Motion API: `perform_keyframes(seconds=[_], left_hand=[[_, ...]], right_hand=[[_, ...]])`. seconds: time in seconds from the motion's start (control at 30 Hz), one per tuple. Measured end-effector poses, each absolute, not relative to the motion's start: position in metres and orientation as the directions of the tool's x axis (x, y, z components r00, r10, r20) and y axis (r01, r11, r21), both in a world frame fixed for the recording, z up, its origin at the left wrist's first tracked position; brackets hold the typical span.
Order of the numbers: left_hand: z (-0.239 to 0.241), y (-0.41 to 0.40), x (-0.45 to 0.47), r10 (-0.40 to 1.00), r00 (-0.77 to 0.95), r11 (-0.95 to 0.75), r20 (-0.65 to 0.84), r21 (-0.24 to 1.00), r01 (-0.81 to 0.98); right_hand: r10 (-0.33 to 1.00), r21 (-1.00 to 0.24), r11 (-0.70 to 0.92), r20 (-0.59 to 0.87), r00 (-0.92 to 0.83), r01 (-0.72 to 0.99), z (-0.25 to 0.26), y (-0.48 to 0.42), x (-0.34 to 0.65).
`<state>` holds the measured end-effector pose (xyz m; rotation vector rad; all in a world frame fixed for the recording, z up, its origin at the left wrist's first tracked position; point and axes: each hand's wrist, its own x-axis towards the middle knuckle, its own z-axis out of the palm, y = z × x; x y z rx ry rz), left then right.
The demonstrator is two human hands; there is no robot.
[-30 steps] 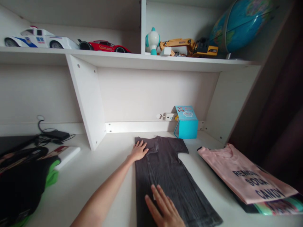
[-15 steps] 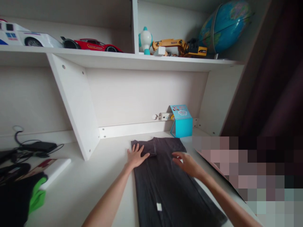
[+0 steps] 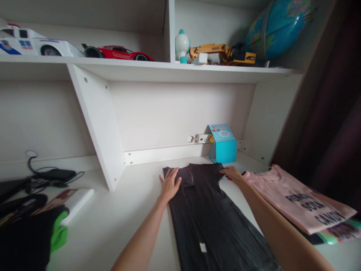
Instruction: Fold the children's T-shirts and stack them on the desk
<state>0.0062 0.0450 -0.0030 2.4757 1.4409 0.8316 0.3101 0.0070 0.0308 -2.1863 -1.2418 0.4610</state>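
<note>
A dark grey shirt (image 3: 205, 210) lies spread on the desk, with a small white tag near its lower middle. Its left sleeve is folded inward over the body. My left hand (image 3: 170, 184) rests flat on that folded sleeve, fingers spread. At the shirt's upper right, my right hand (image 3: 232, 173) has its fingers closed on the edge of the other sleeve; the fingertips are partly hidden.
To the right lies a stack of folded clothes, a pink printed shirt (image 3: 304, 199) on top. Behind stands a blue desk calendar (image 3: 225, 150) by a power strip (image 3: 203, 139). Cables (image 3: 53, 175), a white box (image 3: 76, 203) and black-and-green cloth (image 3: 28, 237) are at left. Toys fill the shelf (image 3: 126, 67).
My right hand has moved outward to the shirt's right sleeve and closed on its edge. My left hand stays on the folded sleeve. The view has shifted slightly left.
</note>
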Motion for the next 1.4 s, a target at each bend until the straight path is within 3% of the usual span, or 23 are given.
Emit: perform_keyframes(seconds=[0.23, 0.37, 0.6, 0.87, 1.03, 1.13, 1.23, 1.3, 1.4], left_hand=[[-0.003, 0.047, 0.004, 0.889, 0.294, -0.456, 0.350, 0.627, 0.631], [-0.007, 0.054, 0.001, 0.928, 0.237, -0.374, 0.289, 0.723, 0.581], [-0.006, 0.053, -0.001, 0.925, 0.281, -0.379, 0.254, 0.596, 0.709], [-0.007, 0.053, 0.003, 0.928, 0.261, -0.371, 0.267, 0.588, 0.719], [-0.007, 0.054, 0.003, 0.925, 0.258, -0.376, 0.277, 0.586, 0.718], [-0.007, 0.054, 0.003, 0.924, 0.259, -0.377, 0.281, 0.550, 0.745], [-0.007, 0.054, 0.003, 0.922, 0.263, -0.379, 0.285, 0.517, 0.767], [-0.006, 0.054, 0.004, 0.921, 0.264, -0.379, 0.285, 0.507, 0.774], [-0.005, 0.052, 0.004, 0.925, 0.270, -0.370, 0.268, 0.466, 0.804]], right_hand=[[0.938, -0.439, -0.115, 0.248, 0.243, 0.891, 0.078, 0.014, 0.216], [0.962, -0.330, -0.006, 0.256, 0.096, 0.944, 0.063, 0.001, 0.142], [0.976, -0.271, 0.153, 0.190, -0.104, 0.950, 0.058, -0.060, 0.141], [1.000, -0.163, -0.027, -0.006, 0.026, 0.986, 0.018, -0.167, 0.257], [0.994, -0.150, -0.037, 0.096, 0.051, 0.988, 0.022, -0.192, 0.240], [0.990, -0.188, 0.076, -0.100, -0.096, 0.979, 0.052, -0.211, 0.215], [0.912, -0.393, 0.203, -0.258, -0.319, 0.897, 0.082, -0.219, 0.205], [0.936, -0.508, 0.226, -0.123, -0.330, 0.831, 0.088, -0.211, 0.205], [0.966, -0.476, 0.258, 0.139, -0.218, 0.841, 0.069, -0.186, 0.206]])
